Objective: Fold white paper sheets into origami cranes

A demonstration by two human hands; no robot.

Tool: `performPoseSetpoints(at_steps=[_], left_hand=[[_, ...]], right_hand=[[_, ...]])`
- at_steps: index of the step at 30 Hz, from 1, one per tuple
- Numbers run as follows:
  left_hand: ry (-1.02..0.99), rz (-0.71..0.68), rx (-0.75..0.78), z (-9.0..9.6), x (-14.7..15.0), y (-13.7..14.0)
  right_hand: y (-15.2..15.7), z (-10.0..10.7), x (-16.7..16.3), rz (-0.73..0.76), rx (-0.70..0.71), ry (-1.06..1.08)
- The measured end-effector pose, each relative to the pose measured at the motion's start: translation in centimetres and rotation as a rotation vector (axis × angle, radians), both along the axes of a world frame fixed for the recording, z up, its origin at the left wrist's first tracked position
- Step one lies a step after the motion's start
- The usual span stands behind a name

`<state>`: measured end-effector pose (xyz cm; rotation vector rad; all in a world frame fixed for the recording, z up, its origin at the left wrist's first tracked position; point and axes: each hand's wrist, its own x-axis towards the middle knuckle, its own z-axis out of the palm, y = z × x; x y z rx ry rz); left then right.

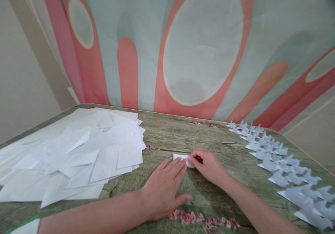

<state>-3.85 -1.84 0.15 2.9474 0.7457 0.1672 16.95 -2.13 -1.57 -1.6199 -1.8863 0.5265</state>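
A small folded piece of white paper (179,155) lies on the table in front of me. Flat across its near left part rests my left hand (167,185), fingers stretched out and thumb apart. At the paper's right end, my right hand (206,162) pinches the edge between thumb and bent fingers. The fingers of both hands cover part of the paper, so its full folded shape cannot be seen.
A wide, loose pile of white paper sheets (107,157) spreads over the table's left side. Several folded white paper figures (265,160) stand in rows along the right. The wood-patterned table (167,129) meets a patterned backdrop (146,70) at its far edge.
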Motion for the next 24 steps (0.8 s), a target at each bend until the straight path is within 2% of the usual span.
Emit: performPoseSetpoints(at_steps=[8,14,24], left_hand=[[-0.015,-0.004,-0.066,-0.01,0.06,0.12],[-0.007,-0.004,-0.104,-0.05,-0.1,0.08],[-0.034,0.004,-0.1,-0.22,-0.07,0.05]], right_hand=[[0.02,0.2,-0.25,-0.1,-0.06,-0.017],[-0.06,-0.12,-0.15,-0.023,0.002,-0.004],[-0.66,0.16,0.4,0.056,-0.067,0.018]])
